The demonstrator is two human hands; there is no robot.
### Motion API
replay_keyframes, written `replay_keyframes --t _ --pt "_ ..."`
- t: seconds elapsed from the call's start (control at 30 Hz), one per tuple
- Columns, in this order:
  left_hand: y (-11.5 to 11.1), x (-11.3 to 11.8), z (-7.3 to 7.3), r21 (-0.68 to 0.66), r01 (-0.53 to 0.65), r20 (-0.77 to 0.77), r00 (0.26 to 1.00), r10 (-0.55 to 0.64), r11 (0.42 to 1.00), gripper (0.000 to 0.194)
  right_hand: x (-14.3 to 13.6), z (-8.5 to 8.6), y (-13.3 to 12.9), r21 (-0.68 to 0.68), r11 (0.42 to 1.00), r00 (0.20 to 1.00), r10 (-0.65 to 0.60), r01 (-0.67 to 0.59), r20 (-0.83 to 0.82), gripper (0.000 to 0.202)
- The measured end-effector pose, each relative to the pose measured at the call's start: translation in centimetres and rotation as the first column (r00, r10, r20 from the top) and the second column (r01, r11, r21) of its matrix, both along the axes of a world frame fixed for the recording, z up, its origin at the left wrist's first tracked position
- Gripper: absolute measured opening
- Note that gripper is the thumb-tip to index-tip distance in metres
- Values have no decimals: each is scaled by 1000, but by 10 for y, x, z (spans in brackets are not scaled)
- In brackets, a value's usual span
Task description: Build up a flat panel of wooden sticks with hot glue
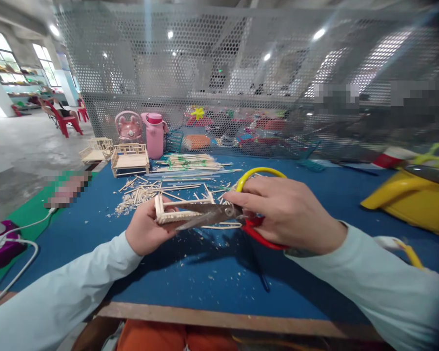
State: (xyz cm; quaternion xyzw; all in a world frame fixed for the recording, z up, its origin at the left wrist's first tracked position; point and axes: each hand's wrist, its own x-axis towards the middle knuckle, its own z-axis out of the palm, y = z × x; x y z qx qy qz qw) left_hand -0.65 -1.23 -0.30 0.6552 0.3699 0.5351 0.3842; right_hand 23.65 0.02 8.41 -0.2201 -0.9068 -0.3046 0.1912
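Observation:
My left hand [145, 228] is closed round the left end of a small frame of pale wooden sticks [179, 214], held above the blue table. My right hand [281, 209] grips scissors [261, 172] with one yellow and one red handle. The scissor blades are parted and point left; the upper one lies across the stick frame and the lower one passes at its near edge. Behind the hands are a heap of short stick pieces [141, 196] and a bundle of longer sticks [190, 162].
Two small stick-built benches [130, 160] stand at the back left beside a pink bottle [154, 136]. A perforated metal screen [212, 63] rises behind the table [219, 287]. At the right sits a yellow container [417, 200]; a white cable [31, 239] runs at the left.

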Motion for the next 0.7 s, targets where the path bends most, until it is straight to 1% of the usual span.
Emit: replay_keyframes --t 0.1,0.17,0.23,0.37,0.53,0.6,0.7 --pt "-1 0 1 83 -36 -46 998 40 996 26 0 4 -1 -5 1000 999 27 -27 28 25" --pt "-1 1 3 149 -55 -50 997 63 987 25 0 5 -1 -14 999 999 33 -33 43 24" --pt "-2 2 3 188 -62 -36 997 70 980 25 1 6 -2 -6 999 998 42 -42 43 24" --pt "-3 4 1 171 -45 0 999 46 984 27 2 6 -2 3 997 996 75 -75 41 25" --pt "-2 3 -7 118 42 48 998 -48 992 26 3 7 -1 -1 994 991 110 -110 72 25" --pt "-1 1 -10 146 52 30 998 -57 988 24 4 8 -1 -18 994 988 113 -112 102 25" --pt "-1 0 -10 208 40 -9 999 -39 977 22 4 10 -1 -58 993 984 110 -103 137 24"
